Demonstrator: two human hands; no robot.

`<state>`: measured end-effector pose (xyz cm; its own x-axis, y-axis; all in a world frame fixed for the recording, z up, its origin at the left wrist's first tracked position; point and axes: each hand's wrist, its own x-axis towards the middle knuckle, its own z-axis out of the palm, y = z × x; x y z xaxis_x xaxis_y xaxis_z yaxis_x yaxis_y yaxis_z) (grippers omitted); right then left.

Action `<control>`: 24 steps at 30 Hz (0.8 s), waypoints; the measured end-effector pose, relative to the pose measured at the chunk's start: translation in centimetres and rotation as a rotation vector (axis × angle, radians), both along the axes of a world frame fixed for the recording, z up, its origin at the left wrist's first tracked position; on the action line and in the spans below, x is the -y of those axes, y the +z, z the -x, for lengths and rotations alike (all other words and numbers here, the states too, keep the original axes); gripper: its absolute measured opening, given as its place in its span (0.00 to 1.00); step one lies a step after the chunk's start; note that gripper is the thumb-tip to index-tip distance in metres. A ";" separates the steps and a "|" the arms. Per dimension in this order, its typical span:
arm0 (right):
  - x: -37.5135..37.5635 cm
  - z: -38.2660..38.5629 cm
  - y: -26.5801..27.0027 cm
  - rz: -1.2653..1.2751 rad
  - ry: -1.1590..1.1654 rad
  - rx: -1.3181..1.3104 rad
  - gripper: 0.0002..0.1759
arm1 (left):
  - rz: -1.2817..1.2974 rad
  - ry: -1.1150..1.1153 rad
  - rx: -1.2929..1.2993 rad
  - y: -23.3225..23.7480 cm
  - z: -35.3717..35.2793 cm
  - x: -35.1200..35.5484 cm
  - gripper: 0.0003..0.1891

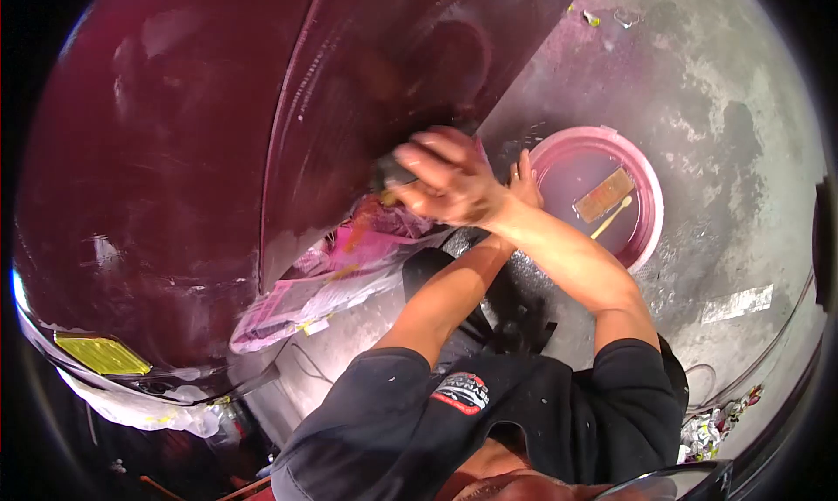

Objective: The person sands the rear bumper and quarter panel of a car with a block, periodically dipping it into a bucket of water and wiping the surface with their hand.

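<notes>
My right hand [449, 176] is closed on a dark pad [387, 168] against the dark red car panel [349, 91], near its lower edge. The hand is blurred, and its fingers partly cover the pad. Beneath my right forearm, my left arm crosses toward the right. My left hand [525, 183] is beside the left rim of a pink bucket [650, 187], with its visible fingers apart; the rest is hidden by my right forearm. Cloudy liquid fills the bucket's bottom, where a brownish block [604, 195] and a yellow stick-like tool [613, 216] lie.
Pink-stained plastic sheeting [349, 255] hangs along the panel's lower edge. A yellow lamp or reflector [102, 353] sits at the lower left. On the grey concrete floor [698, 91] are a silvery strip [738, 303], small scraps, a cable and crumpled foil [703, 433].
</notes>
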<state>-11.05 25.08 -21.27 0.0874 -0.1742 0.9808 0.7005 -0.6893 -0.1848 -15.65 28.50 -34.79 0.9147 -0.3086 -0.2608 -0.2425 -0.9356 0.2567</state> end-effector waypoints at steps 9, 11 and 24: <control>-0.4 0.9 -0.9 -0.027 -0.019 -0.102 0.15 | -0.029 0.075 -0.134 1.8 -0.6 0.9 0.29; -0.3 1.5 1.8 0.005 0.104 -0.076 0.16 | -0.017 0.094 -0.142 1.6 -0.4 0.6 0.29; 3.2 -0.9 -4.2 0.061 -0.100 -0.109 0.19 | -0.075 -0.240 0.718 -11.0 -3.5 -3.5 0.27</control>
<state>-10.12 21.88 -25.51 0.1796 -0.1280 0.9754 0.6054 -0.7671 -0.2121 -12.13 32.00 -45.83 0.7778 -0.5253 0.3451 -0.5250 -0.8449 -0.1028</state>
